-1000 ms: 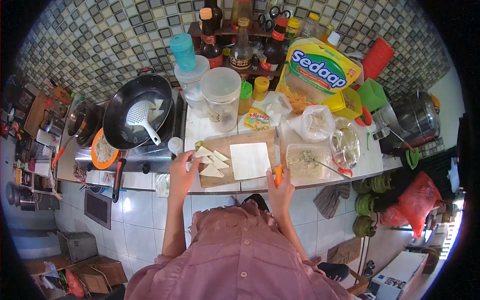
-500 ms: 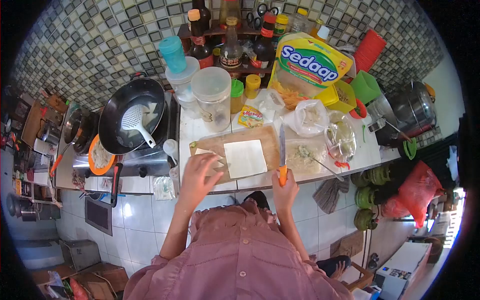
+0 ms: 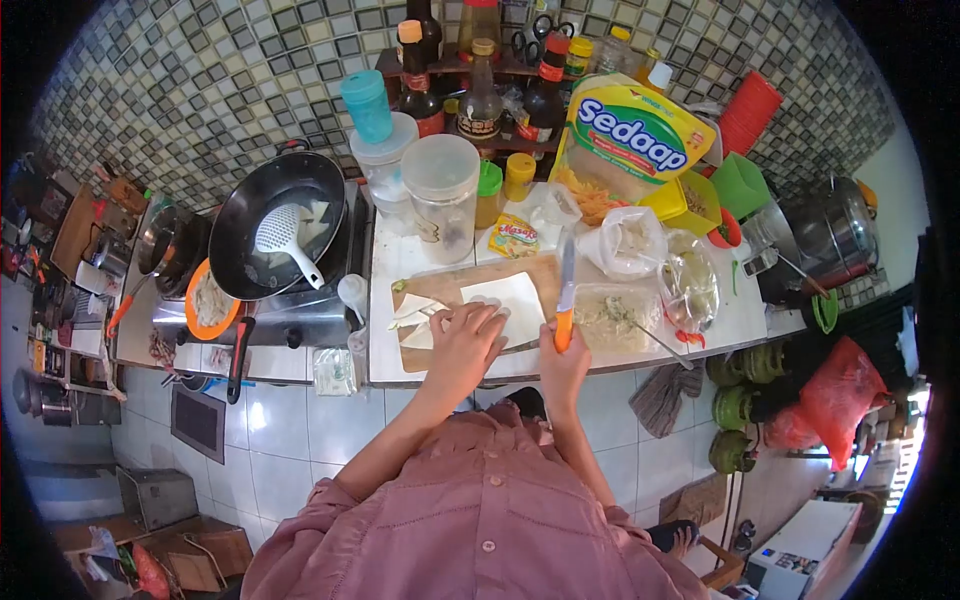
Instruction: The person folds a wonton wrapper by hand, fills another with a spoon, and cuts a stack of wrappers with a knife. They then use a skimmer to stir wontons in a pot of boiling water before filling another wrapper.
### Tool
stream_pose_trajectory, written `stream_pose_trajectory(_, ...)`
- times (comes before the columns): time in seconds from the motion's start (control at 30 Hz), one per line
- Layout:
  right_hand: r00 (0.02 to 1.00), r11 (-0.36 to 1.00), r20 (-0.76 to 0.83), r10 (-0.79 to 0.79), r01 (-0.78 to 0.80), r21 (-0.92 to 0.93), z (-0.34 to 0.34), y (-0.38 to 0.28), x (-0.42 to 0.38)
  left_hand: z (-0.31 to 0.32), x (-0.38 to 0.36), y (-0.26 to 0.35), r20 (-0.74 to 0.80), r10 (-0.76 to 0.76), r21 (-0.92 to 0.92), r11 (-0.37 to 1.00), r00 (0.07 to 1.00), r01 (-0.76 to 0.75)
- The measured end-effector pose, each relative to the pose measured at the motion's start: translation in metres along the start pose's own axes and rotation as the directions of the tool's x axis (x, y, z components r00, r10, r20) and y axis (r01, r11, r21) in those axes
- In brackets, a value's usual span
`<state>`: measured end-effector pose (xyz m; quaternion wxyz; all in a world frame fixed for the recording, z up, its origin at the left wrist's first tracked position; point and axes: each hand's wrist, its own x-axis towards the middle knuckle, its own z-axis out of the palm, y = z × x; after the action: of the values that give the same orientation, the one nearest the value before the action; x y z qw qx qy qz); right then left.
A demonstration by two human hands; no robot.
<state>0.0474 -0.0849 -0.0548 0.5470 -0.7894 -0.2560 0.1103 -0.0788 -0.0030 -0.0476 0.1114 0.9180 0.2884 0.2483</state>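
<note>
My left hand (image 3: 466, 345) rests with its fingers spread on the lower left of a white square pastry sheet (image 3: 520, 296), covering part of it. The sheet lies on a wooden cutting board (image 3: 440, 282). My right hand (image 3: 563, 372) is closed around the orange handle of a knife (image 3: 567, 285), its blade pointing up and away, just right of the sheet. Pale cut pieces (image 3: 412, 312) of sheet lie at the board's left side, below a small green bit (image 3: 399, 286).
A black frying pan (image 3: 278, 262) with a white slotted spatula (image 3: 278, 232) sits on the stove at left. Plastic jars (image 3: 443, 200) and a seasoning packet (image 3: 513, 237) stand behind the board. To the right are a tray of filling (image 3: 610, 312) with a spoon and plastic bags (image 3: 625, 243).
My left hand has moved right, from above the cut pieces onto the white sheet. The sheet now lies slightly turned. My right hand still holds the knife, and the view has shifted a little.
</note>
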Motion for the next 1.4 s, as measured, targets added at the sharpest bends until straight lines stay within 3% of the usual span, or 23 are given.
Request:
stream_pose_trajectory(0.17,0.998,0.999,-0.061,0.004,-0.006,-0.042,0.001,0.011,0.007,0.010,-0.001,0.004,-0.043,-0.045,0.047,0.998,0.998,0.047)
stream_pose_trajectory(0.23,0.998,0.988,-0.059,0.021,-0.030,-0.150,-0.002,0.012,0.005,0.012,-0.003,0.008,-0.031,-0.066,0.079,0.995,0.997,0.068)
stream_pose_trajectory(0.37,1.000,0.998,0.000,0.019,-0.019,-0.059,-0.018,0.004,-0.007,0.009,-0.007,0.014,0.051,-0.161,0.190,0.970,0.986,0.149)
stream_pose_trajectory(0.43,0.980,0.980,0.144,-0.137,0.155,-0.127,-0.028,0.005,-0.012,0.009,-0.008,0.013,0.072,-0.170,0.233,0.961,0.983,0.149)
stream_pose_trajectory(0.53,0.958,0.939,0.189,-0.215,0.256,-0.230,-0.037,0.011,-0.025,0.009,-0.004,0.009,0.105,-0.167,0.239,0.961,0.980,0.139)
stream_pose_trajectory(0.63,0.943,0.916,0.320,-0.090,0.205,-0.346,-0.046,0.009,-0.038,0.008,0.001,0.005,0.079,-0.147,0.242,0.962,0.986,0.124)
stream_pose_trajectory(0.83,0.939,0.940,0.332,-0.093,0.192,-0.281,-0.040,0.012,-0.055,0.006,0.004,-0.008,0.130,-0.148,0.269,0.957,0.980,0.108)
stream_pose_trajectory(1.0,0.942,0.948,0.331,-0.060,0.157,-0.275,-0.034,0.014,-0.061,-0.010,0.009,-0.011,0.070,-0.325,0.249,0.921,0.943,0.299)
stream_pose_trajectory(1.13,0.940,0.941,0.338,-0.038,0.148,-0.306,-0.030,0.016,-0.063,-0.017,0.011,-0.010,0.028,-0.365,0.274,0.898,0.931,0.344)
stream_pose_trajectory(1.2,0.940,0.936,0.340,-0.042,0.157,-0.316,-0.030,0.017,-0.063,-0.015,0.010,-0.012,-0.066,-0.312,0.008,0.950,0.948,0.313)
stream_pose_trajectory(1.23,0.940,0.930,0.339,-0.048,0.166,-0.328,-0.029,0.017,-0.063,-0.015,0.010,-0.010,-0.065,-0.312,0.009,0.950,0.948,0.313)
stream_pose_trajectory(1.3,0.937,0.910,0.345,-0.055,0.189,-0.368,-0.030,0.014,-0.063,-0.014,0.012,0.000,-0.062,-0.272,-0.188,0.948,0.960,0.256)
stream_pose_trajectory(1.4,0.937,0.886,0.345,-0.063,0.211,-0.412,-0.028,0.010,-0.064,0.005,0.016,0.008,-0.088,-0.197,-0.210,0.962,0.977,0.175)
